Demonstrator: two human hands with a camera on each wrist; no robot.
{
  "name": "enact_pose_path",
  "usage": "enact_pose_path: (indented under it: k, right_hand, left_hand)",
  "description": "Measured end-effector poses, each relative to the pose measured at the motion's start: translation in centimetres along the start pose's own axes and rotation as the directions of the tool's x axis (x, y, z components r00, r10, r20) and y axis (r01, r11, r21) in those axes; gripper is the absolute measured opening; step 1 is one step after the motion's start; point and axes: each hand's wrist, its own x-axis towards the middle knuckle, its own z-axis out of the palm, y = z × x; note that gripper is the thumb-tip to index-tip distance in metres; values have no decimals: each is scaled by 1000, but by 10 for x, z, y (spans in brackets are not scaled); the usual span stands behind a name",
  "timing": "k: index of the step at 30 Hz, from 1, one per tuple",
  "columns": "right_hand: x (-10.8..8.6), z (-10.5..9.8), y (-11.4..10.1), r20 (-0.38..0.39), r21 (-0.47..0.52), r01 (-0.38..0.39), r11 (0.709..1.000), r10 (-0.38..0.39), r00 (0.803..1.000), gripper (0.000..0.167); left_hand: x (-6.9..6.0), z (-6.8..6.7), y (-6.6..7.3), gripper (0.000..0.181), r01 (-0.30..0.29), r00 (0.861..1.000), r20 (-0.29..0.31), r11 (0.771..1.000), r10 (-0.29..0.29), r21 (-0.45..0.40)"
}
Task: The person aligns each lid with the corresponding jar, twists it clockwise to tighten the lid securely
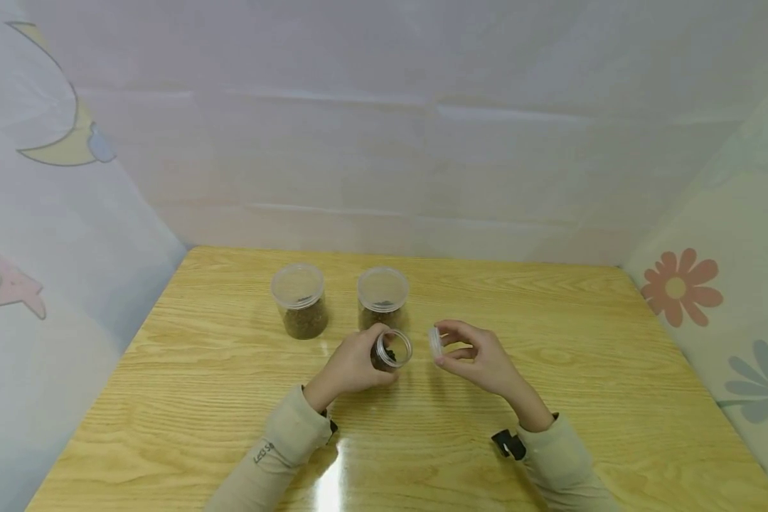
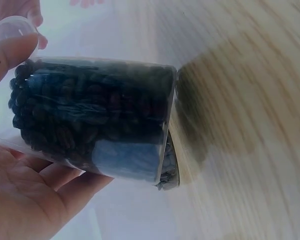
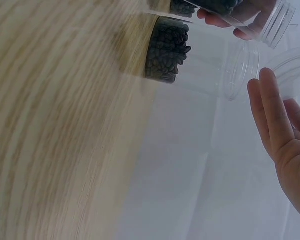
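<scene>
My left hand (image 1: 353, 361) grips a clear plastic jar (image 1: 380, 357) round its side, lidless, its mouth tilted to the right. Dark, glossy beans (image 2: 90, 107) fill much of this jar in the left wrist view, where its base hangs just above the table. To the right of the mouth, my right hand (image 1: 480, 361) holds a clear round lid (image 1: 435, 343) by its edge between fingers and thumb, standing on its side and apart from the jar. The right wrist view shows the lid (image 3: 293, 64) partly behind the fingers.
Behind the held jar stands a lidded clear jar (image 1: 382, 293), partly filled with dark beans (image 3: 166, 50). Another lidded jar (image 1: 304, 313) with brown contents is to its left. All are on a wood-grain table (image 1: 550, 320), with a pale cloth backdrop (image 1: 384, 156) behind.
</scene>
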Motion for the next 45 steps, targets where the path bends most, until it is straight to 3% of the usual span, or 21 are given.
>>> enact_pose_path:
  k: [7, 14, 23, 45]
  right_hand:
    - [0, 1, -5, 18, -29, -11, 1000, 12, 1000, 47]
    - [4, 6, -40, 45, -124, 41, 991, -35, 998, 48]
    - [9, 10, -18, 80, -205, 130, 970, -116, 990, 52]
    - [23, 18, -29, 175, -380, 238, 894, -183, 967, 51]
  left_hand:
    - [0, 0, 1, 58, 17, 1000, 8, 1000, -17, -1]
    - [0, 4, 2, 57, 7, 1000, -4, 1000, -7, 26]
    - [1, 6, 3, 58, 14, 1000, -9, 998, -14, 57]
    - [4, 9, 6, 55, 6, 1000, -15, 996, -5, 94]
